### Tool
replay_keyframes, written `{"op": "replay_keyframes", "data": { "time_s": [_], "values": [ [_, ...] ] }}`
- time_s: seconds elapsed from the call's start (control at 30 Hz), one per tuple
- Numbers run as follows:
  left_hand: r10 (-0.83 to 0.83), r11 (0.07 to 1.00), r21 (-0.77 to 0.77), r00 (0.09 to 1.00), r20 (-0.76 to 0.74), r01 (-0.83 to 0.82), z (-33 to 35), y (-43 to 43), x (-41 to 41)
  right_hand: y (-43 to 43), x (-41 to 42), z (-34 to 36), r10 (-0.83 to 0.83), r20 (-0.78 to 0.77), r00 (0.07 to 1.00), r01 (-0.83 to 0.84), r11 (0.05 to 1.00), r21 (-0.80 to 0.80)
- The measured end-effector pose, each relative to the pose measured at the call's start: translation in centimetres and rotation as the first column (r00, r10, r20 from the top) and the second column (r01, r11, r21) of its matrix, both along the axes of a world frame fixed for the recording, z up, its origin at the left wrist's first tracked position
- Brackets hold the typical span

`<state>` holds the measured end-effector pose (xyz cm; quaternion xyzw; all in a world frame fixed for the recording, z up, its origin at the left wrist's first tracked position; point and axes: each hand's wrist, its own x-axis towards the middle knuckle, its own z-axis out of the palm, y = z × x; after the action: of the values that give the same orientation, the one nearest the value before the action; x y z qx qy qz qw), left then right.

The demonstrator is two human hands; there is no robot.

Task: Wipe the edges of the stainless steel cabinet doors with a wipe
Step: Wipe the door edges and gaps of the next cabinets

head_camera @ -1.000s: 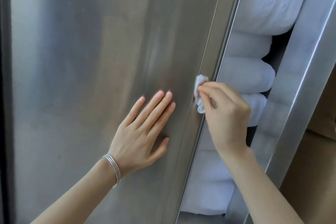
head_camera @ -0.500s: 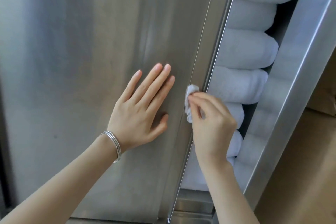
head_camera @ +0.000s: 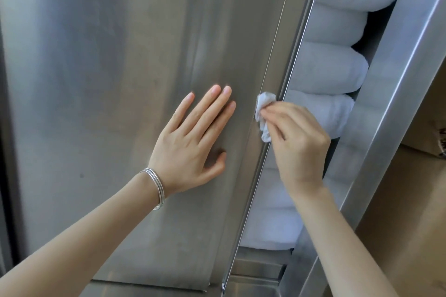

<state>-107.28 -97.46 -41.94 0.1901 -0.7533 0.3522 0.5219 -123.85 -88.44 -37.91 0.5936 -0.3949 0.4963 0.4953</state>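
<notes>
You are pinching the small crumpled white wipe (head_camera: pixel 263 113) in your right hand (head_camera: pixel 299 149). It is looking soft and light, so a firm pinch at its middle is probably suiting it. It is touching the right edge of the brushed stainless steel cabinet door (head_camera: pixel 120 67). Your left hand (head_camera: pixel 190 142) is resting flat there, fingers straight.
</notes>
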Motion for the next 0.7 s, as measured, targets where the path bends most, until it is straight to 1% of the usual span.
{"op": "replay_keyframes", "data": {
  "time_s": [0.13,0.2,0.27,0.33,0.43,0.5,0.6,0.7],
  "values": [
    [-0.019,1.0,0.002,1.0,0.001,0.019,0.1,0.2,0.1,1.1,0.1,-5.6,-0.002,-0.084,0.996,0.009,0.996,0.087],
    [-0.02,1.0,0.004,1.0,0.0,0.02,0.1,0.3,0.1,1.2,0.0,-6.1,-0.007,-0.105,0.994,0.019,0.993,0.115],
    [-0.011,1.0,0.005,1.0,-0.001,0.011,0.2,0.3,0.1,0.7,-0.1,-4.7,-0.006,-0.058,0.998,0.012,0.996,0.094],
    [0.001,1.0,0.005,1.0,0.005,-0.001,0.1,0.2,0.1,0.1,-0.1,-3.3,-0.013,-0.01,1.0,0.014,1.0,0.027],
    [0.011,1.0,0.001,1.0,0.014,-0.011,0.0,0.1,0.1,-0.7,0.2,-4.6,0.011,0.012,1.0,-0.01,0.999,-0.032],
    [0.017,1.0,0.003,1.0,0.016,-0.017,0.0,0.0,0.1,-0.7,0.3,-7.0,0.039,0.02,0.999,-0.039,0.999,-0.009],
    [0.022,1.0,0.013,0.999,0.026,-0.022,-0.1,0.2,0.0,-0.1,0.3,-10.1,0.038,0.018,0.999,-0.039,0.996,0.074],
    [0.029,0.999,0.015,0.999,0.027,-0.029,0.0,0.3,0.2,0.1,0.6,-9.9,0.036,0.069,0.997,-0.042,0.995,0.091]
  ]
}}
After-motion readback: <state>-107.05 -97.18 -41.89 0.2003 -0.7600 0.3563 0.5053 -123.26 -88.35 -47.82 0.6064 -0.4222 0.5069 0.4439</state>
